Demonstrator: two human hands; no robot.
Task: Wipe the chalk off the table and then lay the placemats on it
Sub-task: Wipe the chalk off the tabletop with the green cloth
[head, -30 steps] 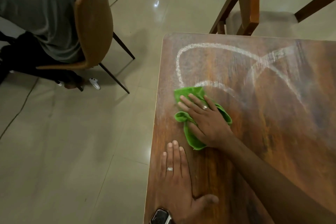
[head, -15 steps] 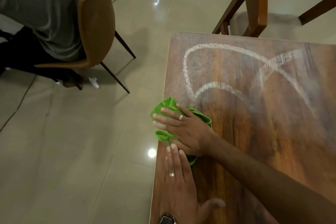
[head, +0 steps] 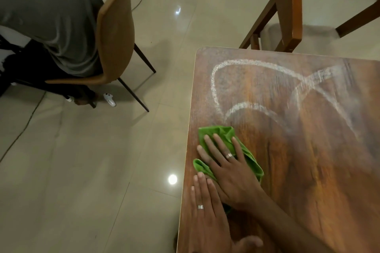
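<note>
Chalk [head: 257, 63] on table [head: 308, 170], right hand [head: 230, 170] flat on cloth [head: 218, 131]

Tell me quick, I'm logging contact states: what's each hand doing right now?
Left hand: open, flat on the table, holding nothing.
Right hand: open, fingers spread, pressing the green cloth onto the table.

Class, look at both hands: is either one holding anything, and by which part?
The right hand presses flat on the middle of the green cloth, pinning rather than gripping it. The left hand lies flat on the table, holding nothing.
</note>
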